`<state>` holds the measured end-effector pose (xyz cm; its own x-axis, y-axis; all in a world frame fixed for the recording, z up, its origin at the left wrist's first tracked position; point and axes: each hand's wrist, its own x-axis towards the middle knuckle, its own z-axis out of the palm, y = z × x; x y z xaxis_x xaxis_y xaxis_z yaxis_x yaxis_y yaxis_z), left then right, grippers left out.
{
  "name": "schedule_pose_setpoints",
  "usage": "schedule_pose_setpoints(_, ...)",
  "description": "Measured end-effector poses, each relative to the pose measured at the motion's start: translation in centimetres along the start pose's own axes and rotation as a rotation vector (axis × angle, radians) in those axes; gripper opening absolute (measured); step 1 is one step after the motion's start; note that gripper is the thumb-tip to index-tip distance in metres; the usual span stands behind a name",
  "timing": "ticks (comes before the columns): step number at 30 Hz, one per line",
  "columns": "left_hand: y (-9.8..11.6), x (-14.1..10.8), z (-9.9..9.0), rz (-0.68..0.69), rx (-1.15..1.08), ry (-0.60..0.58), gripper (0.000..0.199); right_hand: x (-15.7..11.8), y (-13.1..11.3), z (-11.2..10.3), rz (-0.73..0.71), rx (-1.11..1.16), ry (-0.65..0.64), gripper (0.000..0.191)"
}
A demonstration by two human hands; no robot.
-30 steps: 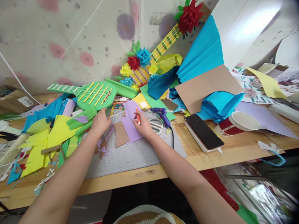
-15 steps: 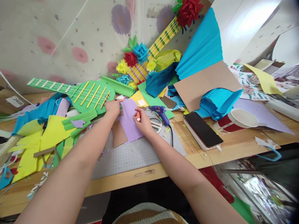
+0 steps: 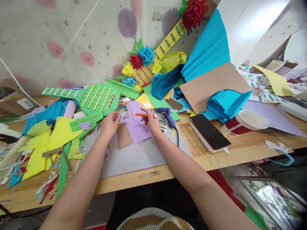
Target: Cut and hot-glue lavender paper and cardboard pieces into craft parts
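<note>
My right hand (image 3: pixel 151 122) is closed round an orange pencil (image 3: pixel 140 114), its pointed end facing left. Beneath it lies a sheet of purple paper (image 3: pixel 137 129), on top of a brown cardboard piece (image 3: pixel 124 136) and a grey cutting mat (image 3: pixel 144 158). My left hand (image 3: pixel 109 124) pinches a small, pale, see-through piece (image 3: pixel 122 115) whose kind I cannot make out. Just behind that hand is a green paper guitar (image 3: pixel 102 99) with yellow strips. White-handled scissors (image 3: pixel 163 126) lie partly hidden beside my right wrist, close to a blue glue gun (image 3: pixel 168 115).
On the right are a phone (image 3: pixel 209 131) on a white block and a red and white paper cup (image 3: pixel 244 123). A yellow paper guitar with flowers (image 3: pixel 146 70) leans at the back. Yellow paper scraps (image 3: pixel 59 134) cover the left. Blue crepe paper (image 3: pixel 208 48) stands behind cardboard (image 3: pixel 213 84).
My left hand has drawn back toward me from beside the green guitar, now with a small see-through piece. The pencil has turned from pointing roughly lengthwise to lying crosswise in my right hand.
</note>
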<state>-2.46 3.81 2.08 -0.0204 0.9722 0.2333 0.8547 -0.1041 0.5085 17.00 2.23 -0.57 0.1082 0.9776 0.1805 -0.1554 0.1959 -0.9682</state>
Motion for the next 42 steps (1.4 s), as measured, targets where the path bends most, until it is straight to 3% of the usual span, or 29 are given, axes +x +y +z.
schedule_pose_setpoints(5,-1.5,-3.0,1.2,0.081,-0.190,0.087,0.024,0.1,0.1,0.1,0.089,0.120,0.030,0.034)
schedule_pose_setpoints(12,-1.4,-3.2,2.0,0.145,-0.120,-0.048,0.021,0.0,0.5,0.4,0.028,0.066,-0.074,0.035)
schedule_pose_setpoints(28,-0.8,-3.7,1.6,0.192,-0.039,-0.087,0.021,-0.5,-0.1,0.8,0.080,-0.043,-0.153,0.040)
schedule_pose_setpoints(36,0.0,-4.3,1.9,0.381,-0.075,0.027,0.021,-0.3,0.1,0.9,0.175,0.069,-0.162,0.041)
schedule_pose_setpoints(42,0.2,-4.6,2.3,0.427,0.015,0.116,0.025,-0.1,0.7,0.9,0.283,0.161,-0.133,0.044)
